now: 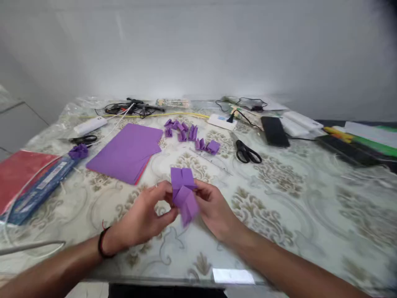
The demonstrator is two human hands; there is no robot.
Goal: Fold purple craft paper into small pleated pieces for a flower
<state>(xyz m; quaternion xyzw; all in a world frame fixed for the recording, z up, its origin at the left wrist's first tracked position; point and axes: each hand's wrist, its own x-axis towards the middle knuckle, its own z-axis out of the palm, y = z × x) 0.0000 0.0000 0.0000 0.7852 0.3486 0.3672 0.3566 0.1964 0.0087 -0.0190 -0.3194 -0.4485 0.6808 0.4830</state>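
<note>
Sitting between fingers (161, 191), folded paper (182, 182)

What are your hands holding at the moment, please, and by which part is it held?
A folded purple paper piece, pinched at its left side by the left hand and at its right edge by the right hand.

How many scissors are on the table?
2. One black-handled pair lies right of the folded purple paper pieces; another black-handled pair lies left, behind the crumpled purple paper. Clutter could hide more.
</note>
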